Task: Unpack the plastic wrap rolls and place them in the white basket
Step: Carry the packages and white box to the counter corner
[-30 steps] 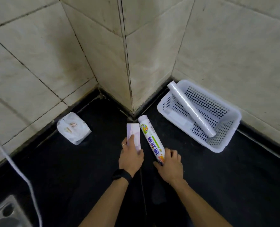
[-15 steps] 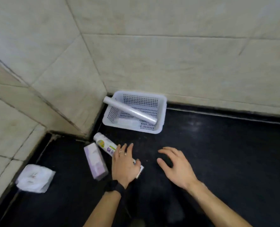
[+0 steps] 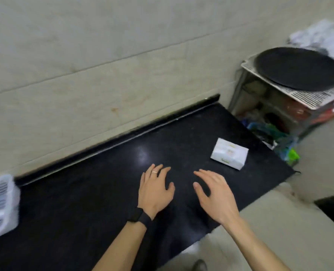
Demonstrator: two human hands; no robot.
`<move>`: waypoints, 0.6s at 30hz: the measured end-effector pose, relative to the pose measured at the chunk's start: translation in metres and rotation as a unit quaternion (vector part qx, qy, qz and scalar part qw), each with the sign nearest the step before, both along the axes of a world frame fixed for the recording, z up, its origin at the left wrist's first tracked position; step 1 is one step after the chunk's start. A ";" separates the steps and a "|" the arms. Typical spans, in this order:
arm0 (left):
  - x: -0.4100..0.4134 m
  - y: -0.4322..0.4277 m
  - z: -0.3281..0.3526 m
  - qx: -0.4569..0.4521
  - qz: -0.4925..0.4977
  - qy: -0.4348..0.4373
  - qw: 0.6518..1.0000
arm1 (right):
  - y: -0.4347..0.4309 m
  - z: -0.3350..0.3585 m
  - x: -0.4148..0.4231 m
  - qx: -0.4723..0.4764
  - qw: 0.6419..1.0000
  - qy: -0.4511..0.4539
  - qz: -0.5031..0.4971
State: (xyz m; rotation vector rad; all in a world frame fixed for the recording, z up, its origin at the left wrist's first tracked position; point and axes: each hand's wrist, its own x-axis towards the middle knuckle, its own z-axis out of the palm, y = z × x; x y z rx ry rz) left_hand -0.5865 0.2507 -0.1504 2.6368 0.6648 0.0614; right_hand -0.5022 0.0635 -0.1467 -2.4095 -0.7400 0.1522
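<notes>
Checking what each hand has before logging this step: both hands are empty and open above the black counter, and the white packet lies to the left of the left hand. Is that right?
Not quite. In the head view the white packet lies to the right, beyond the right hand, not left of the left hand. The rest holds: both hands are empty and open above the black counter.

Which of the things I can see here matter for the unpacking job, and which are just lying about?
For the job:
white basket, only partly in view at the left edge
left hand and right hand, both empty
No rolls in view.

Lying about:
white packet on the black counter
black pan on a rack
</notes>
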 end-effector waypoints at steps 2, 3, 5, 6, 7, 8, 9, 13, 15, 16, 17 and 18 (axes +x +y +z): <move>0.048 -0.037 0.000 -0.004 -0.053 -0.001 0.999 | -0.044 -0.001 0.029 -0.005 0.998 0.006 -0.056; 0.070 -0.053 -0.001 -0.005 -0.077 -0.001 0.997 | -0.065 -0.002 0.041 -0.006 0.997 0.007 -0.082; 0.107 -0.082 -0.007 -0.008 -0.114 0.007 0.993 | -0.101 -0.004 0.064 -0.004 0.992 0.020 -0.128; 0.122 -0.095 -0.012 -0.011 -0.125 0.011 0.992 | -0.116 -0.006 0.074 -0.003 0.989 0.031 -0.146; 0.136 -0.105 -0.018 -0.013 -0.134 0.012 0.991 | -0.129 -0.008 0.083 -0.003 0.986 0.040 -0.159; 0.149 -0.113 -0.026 -0.013 -0.142 0.012 0.990 | -0.140 -0.011 0.093 -0.006 0.984 0.048 -0.170; 0.161 -0.120 -0.035 -0.012 -0.149 0.013 0.989 | -0.149 -0.016 0.103 -0.011 0.983 0.055 -0.177; 0.192 -0.136 -0.082 -0.016 -0.107 0.025 0.994 | -0.171 -0.039 0.143 -0.045 0.981 0.088 -0.166; 0.198 -0.137 -0.106 -0.026 -0.039 0.037 0.998 | -0.171 -0.049 0.166 -0.058 0.980 0.108 -0.154; 0.200 -0.137 -0.117 -0.030 -0.004 0.050 0.998 | -0.167 -0.056 0.179 -0.063 0.980 0.123 -0.145; 0.201 -0.137 -0.128 -0.031 0.023 0.067 0.997 | -0.162 -0.062 0.192 -0.066 0.979 0.138 -0.134; 0.203 -0.137 -0.137 -0.031 0.044 0.084 0.995 | -0.155 -0.068 0.206 -0.071 0.979 0.145 -0.122</move>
